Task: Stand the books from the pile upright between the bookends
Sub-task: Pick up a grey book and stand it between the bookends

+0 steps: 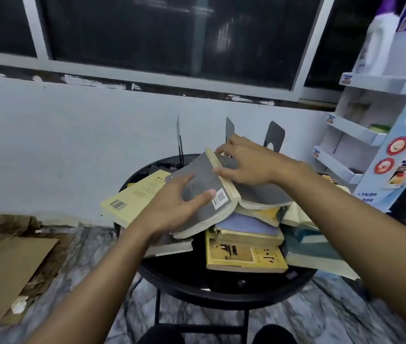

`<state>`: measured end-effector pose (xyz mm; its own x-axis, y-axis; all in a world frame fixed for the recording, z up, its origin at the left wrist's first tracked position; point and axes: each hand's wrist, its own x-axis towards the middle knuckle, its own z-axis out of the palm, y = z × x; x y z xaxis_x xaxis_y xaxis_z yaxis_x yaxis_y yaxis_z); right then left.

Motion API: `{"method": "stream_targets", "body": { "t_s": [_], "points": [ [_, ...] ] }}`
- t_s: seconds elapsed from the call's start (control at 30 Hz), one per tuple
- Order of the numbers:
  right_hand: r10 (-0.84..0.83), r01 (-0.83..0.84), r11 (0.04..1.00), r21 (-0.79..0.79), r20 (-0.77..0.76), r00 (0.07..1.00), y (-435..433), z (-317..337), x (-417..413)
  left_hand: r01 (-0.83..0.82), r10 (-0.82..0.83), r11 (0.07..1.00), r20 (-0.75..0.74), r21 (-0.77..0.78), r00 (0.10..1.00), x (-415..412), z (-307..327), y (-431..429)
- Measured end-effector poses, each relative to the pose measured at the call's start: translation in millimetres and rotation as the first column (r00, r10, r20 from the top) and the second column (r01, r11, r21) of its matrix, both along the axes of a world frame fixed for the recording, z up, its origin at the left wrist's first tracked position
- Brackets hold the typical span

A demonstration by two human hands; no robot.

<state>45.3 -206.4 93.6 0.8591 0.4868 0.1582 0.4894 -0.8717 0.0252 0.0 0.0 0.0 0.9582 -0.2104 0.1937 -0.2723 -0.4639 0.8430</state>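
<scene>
The grey book (200, 178) lies open and face down on top of the pile, spine up, both covers sloping away from it. The left hand (178, 207) grips the nearer cover: the thumb presses down beside the barcode sticker and the fingers curl over the cover's upper part. The right hand (245, 165) rests flat on the other cover with its fingers spread, fingertips reaching the far end of the spine and thumb lying along it.

Under both hands the rest of the pile is heaped loosely on the round black counter (221, 297). A pale yellow book (132, 199) sticks out to the left of the left hand, over the counter's rim. A lilac book (246, 224) lies just below the grey one. Nearer the person than that sits a yellow book (244, 256), and under the right forearm a teal book (308, 247).

Beyond the right hand three dark bookends (274, 135) stand upright at the back of the counter, against the white wall. Further right of that hand stands a white display rack (360, 130). On the floor to the left of the left arm lies a sheet of cardboard (3, 264).
</scene>
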Motion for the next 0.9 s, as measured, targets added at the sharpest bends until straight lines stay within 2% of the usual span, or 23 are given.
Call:
{"method": "stream_targets", "body": {
  "t_s": [0.17, 0.3, 0.47, 0.73, 0.9],
  "points": [
    [-0.052, 0.044, 0.994, -0.097, -0.082, 0.995, 13, -1, 38, 0.001, 0.000, 0.999, -0.029, 0.053, 1.000, 15, 4, -7],
    [-0.137, 0.112, 0.981, -0.156, -0.158, 0.978, 22, -4, 70, 0.000, 0.002, 0.999, -0.063, 0.038, 0.998, 25, 3, -9],
    [-0.176, 0.145, 0.973, -0.182, -0.169, 0.970, 34, -4, 91, 0.007, -0.004, 0.998, -0.051, 0.056, 0.999, 33, -1, -14],
    [-0.144, 0.130, 0.986, -0.108, -0.136, 0.980, 40, -7, 102, 0.015, -0.012, 0.999, -0.075, 0.035, 0.997, 28, 1, -20],
    [-0.067, 0.068, 0.998, 0.013, -0.077, 0.995, 38, 8, 88, 0.029, -0.024, 0.997, -0.068, 0.071, 0.997, 23, 5, -27]
  ]
}}
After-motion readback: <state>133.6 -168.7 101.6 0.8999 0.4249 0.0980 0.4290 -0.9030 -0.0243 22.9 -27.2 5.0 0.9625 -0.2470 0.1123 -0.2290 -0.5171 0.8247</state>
